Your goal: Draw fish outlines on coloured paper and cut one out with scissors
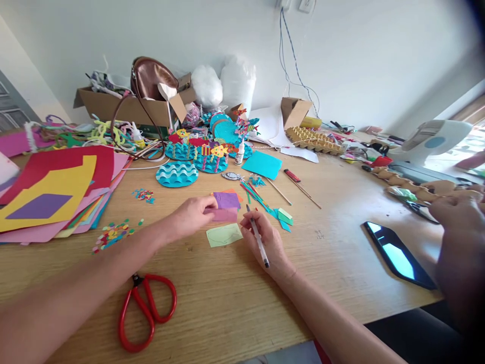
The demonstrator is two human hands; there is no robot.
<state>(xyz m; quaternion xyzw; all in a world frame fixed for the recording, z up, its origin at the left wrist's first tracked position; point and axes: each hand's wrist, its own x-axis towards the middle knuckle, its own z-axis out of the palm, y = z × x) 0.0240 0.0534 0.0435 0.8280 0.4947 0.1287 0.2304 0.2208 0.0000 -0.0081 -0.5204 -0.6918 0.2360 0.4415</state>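
Observation:
My left hand (196,215) reaches over the desk, its fingers pinching the left edge of a small purple paper piece (226,200). A pink paper piece (226,215) lies just below the purple one, with a bit of orange paper showing behind. In my right hand (267,237) is a pen (259,238), its tip pointing away from me. Between the hands lies a pale green paper piece (224,235) with a curved outline drawn on it. Red-handled scissors (146,311) rest near my left forearm, their blades hidden beneath it.
Coloured paper sheets (49,197) are stacked at left, near paper dots (113,235). Blue wave-shaped crafts (177,174), a glue bottle (240,152) and a blue sheet (262,164) stand farther back. At right are a phone (397,255) and another person's hand (458,215).

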